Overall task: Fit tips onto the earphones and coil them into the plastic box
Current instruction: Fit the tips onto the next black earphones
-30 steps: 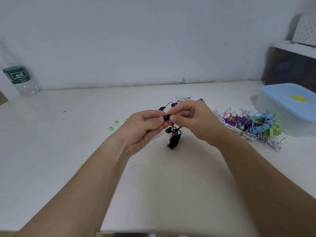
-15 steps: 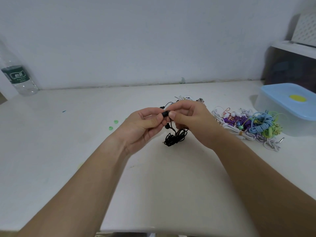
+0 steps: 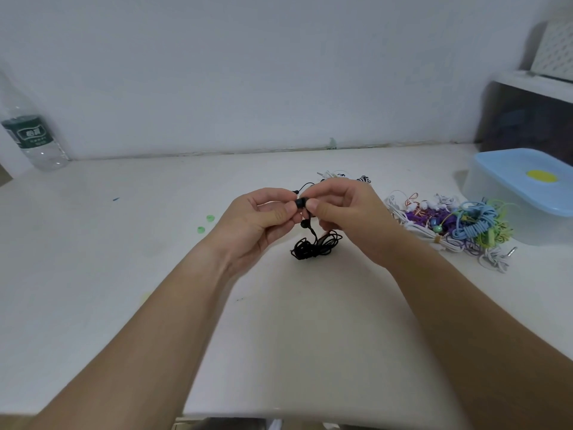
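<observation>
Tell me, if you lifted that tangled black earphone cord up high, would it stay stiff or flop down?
The thin tangled black earphone cord would probably flop: it already droops in loose loops from the black earbud pinched between the left hand and right hand. It likely feels very light, being so thin. The loops might snag each other as they rise.

White table (image 3: 124, 290), bottle (image 3: 32, 141), box (image 3: 521, 193), earphones (image 3: 449, 228).

White table (image 3: 93, 274), pale wall (image 3: 248, 72), shelf (image 3: 533, 82)

Bare table (image 3: 124, 290) lies open leftward; an earphone pile (image 3: 449, 225) crowds the plastic box (image 3: 502, 212).
</observation>
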